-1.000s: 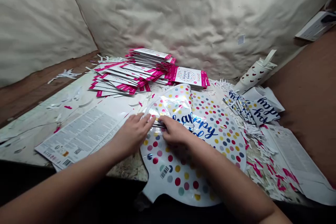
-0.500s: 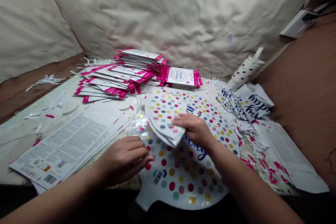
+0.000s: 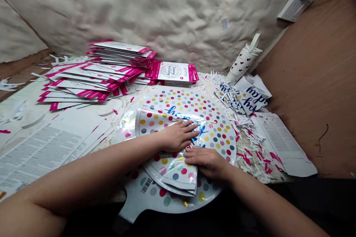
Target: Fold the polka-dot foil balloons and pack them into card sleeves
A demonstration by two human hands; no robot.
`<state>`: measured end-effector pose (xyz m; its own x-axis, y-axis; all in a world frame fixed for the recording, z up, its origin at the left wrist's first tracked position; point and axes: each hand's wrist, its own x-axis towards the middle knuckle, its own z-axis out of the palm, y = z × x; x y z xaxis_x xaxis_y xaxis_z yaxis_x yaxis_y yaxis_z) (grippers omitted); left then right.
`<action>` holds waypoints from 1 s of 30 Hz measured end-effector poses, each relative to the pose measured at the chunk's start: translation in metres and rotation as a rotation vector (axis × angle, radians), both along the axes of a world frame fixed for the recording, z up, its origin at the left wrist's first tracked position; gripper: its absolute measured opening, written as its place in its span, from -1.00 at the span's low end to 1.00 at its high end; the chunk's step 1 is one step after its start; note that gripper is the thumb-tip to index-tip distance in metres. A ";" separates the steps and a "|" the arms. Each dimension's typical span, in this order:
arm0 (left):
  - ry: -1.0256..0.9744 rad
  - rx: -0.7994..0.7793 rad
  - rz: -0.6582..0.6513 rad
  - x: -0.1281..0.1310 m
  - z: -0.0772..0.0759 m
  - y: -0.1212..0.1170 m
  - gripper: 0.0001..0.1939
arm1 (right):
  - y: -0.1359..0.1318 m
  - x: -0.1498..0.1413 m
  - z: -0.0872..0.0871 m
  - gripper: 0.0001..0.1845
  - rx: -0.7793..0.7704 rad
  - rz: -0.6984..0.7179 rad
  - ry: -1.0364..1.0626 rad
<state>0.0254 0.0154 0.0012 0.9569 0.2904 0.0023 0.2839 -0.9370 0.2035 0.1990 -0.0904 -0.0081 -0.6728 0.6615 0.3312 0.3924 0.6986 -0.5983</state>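
A round flat foil balloon [image 3: 211,118] with coloured dots and blue "happy birthday" lettering lies on the table in front of me. A folded dotted balloon [image 3: 164,163] lies on top of it, its fold running left to right. My left hand [image 3: 178,136] rests flat on the folded piece with fingers stretched out. My right hand [image 3: 207,159] presses flat beside it at the fold's right end, fingers together and extended.
A heap of pink-edged packaged cards [image 3: 111,70] sits at the back left. Printed white sheets [image 3: 41,148] lie at the left. Folded balloons [image 3: 241,98], a white heart-patterned bottle [image 3: 243,63] and paper scraps [image 3: 256,144] are at the right. A power strip [image 3: 293,5] sits on the brown surface.
The folded dotted piece was turned over and brought down toward me. My left hand moved from the table edge onto it, and my right hand shifted to its right end.
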 end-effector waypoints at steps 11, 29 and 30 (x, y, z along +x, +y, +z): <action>0.225 0.029 0.534 -0.131 0.014 0.037 -0.43 | -0.013 0.012 0.013 -0.74 -0.345 -0.179 0.061; 0.086 -0.009 0.406 -0.064 -0.003 -0.076 -0.34 | 0.024 -0.011 0.035 -0.64 -0.373 -0.913 0.008; 0.079 -0.018 0.410 -0.066 -0.003 -0.075 -0.34 | 0.018 -0.019 0.036 -0.59 -0.177 -0.810 -0.104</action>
